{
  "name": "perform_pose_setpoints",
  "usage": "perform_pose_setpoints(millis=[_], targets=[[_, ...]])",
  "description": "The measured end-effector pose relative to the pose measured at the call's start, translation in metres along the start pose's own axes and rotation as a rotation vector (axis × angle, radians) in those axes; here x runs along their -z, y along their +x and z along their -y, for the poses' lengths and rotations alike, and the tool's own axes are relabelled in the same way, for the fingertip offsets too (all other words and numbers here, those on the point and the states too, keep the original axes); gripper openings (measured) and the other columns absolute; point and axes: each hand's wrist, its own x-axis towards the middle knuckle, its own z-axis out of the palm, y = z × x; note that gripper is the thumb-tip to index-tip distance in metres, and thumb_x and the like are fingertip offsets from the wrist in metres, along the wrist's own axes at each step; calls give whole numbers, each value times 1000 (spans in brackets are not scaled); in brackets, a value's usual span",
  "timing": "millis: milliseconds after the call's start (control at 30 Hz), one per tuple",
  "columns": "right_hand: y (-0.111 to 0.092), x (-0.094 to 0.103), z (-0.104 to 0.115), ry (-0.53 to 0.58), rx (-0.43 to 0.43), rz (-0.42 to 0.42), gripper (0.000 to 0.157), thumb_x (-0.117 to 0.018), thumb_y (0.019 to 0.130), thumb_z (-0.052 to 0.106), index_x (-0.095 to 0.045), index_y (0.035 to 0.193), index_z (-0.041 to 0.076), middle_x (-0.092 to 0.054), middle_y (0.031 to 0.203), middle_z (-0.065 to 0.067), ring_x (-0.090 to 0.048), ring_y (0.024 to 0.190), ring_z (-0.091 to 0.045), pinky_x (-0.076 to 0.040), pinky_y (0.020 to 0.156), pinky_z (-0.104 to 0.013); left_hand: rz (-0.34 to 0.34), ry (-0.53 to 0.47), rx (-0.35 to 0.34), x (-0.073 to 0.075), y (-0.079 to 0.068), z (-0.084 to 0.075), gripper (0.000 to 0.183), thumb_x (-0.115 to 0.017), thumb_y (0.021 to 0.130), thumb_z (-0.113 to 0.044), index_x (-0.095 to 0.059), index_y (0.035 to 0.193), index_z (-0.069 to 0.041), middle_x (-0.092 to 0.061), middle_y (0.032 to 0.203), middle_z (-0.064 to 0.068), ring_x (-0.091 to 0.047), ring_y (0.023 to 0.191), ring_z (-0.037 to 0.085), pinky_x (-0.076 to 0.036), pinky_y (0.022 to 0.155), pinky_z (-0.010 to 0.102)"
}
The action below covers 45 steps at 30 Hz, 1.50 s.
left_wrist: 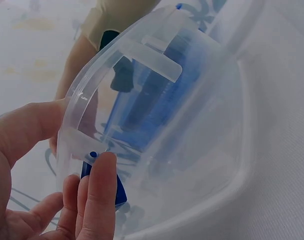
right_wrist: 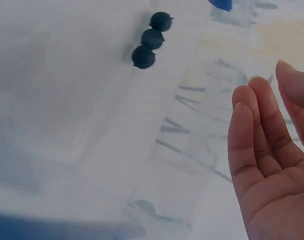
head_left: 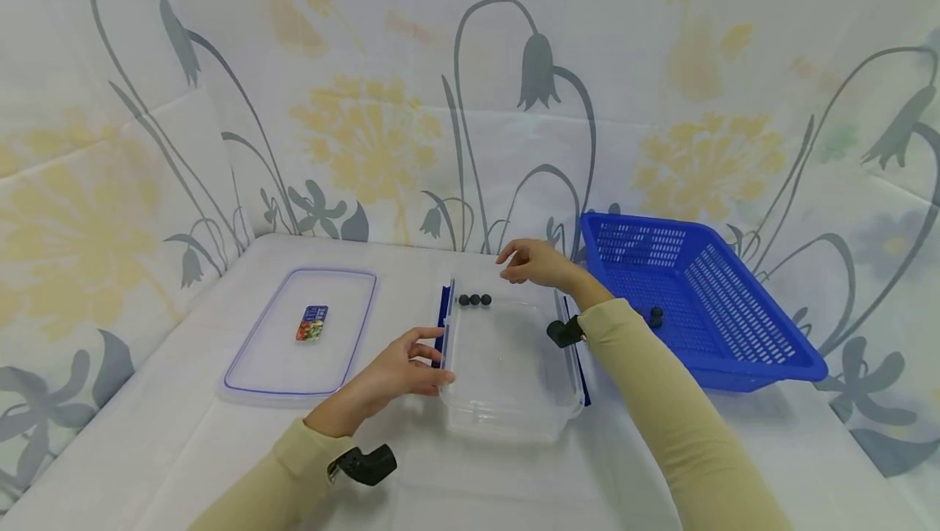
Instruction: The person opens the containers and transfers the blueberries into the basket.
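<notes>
A clear plastic container (head_left: 507,425) with blue side latches stands in front of me. My left hand (head_left: 400,368) grips its left rim, thumb on one side and fingers by the blue latch (left_wrist: 122,192). Three dark blueberries (head_left: 475,300) lie in a row at the container's far left end. Over the far right end hovers my right hand (head_left: 539,263), its fingers loosely bent. In the right wrist view a gap separates thumb and fingers (right_wrist: 242,135), with nothing held.
On the right sits a blue perforated basket (head_left: 631,270) with a few more blueberries (head_left: 657,317) in it. A clear lid with a blue seal (head_left: 257,351) and a colourful label (head_left: 312,324) lies flat on the left. Flowered cloth (head_left: 411,42) hangs behind the white-covered table.
</notes>
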Motion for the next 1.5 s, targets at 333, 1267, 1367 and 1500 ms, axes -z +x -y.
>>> perform_pose_setpoints(millis=[333,1267,1367,1500], targets=[[18,-32,-11,-44,-72,36,26,-63,87,6,-58,111,-2,-62,85,-12,-59,78,-28,-51,76,-38,7,-7,3,0,0,0,68,-73,80,-7,-37,137,-5,-48,111,16,-60,81,20,-55,75,37],[24,-53,-20,-316,-181,203,34,-72,80,10,-63,112,12,-59,84,-5,-56,74,-16,-48,66,-26,2,-7,6,2,1,1,70,-75,79,-8,-37,138,-6,-48,111,17,-61,81,20,-55,75,36],[25,-53,-20,-325,-155,229,27,-73,79,10,-65,105,11,-60,83,-4,-57,73,-16,-48,66,-26,5,-6,3,2,2,1,70,-74,79,-8,-36,138,-5,-48,111,17,-61,81,20,-55,75,36],[26,-56,-19,-331,-111,254,36,-76,77,12,-63,110,14,-60,84,-3,-56,76,-16,-48,68,-27,17,-7,-3,2,2,1,69,-74,80,-8,-36,138,-5,-48,110,17,-61,81,20,-55,75,36]])
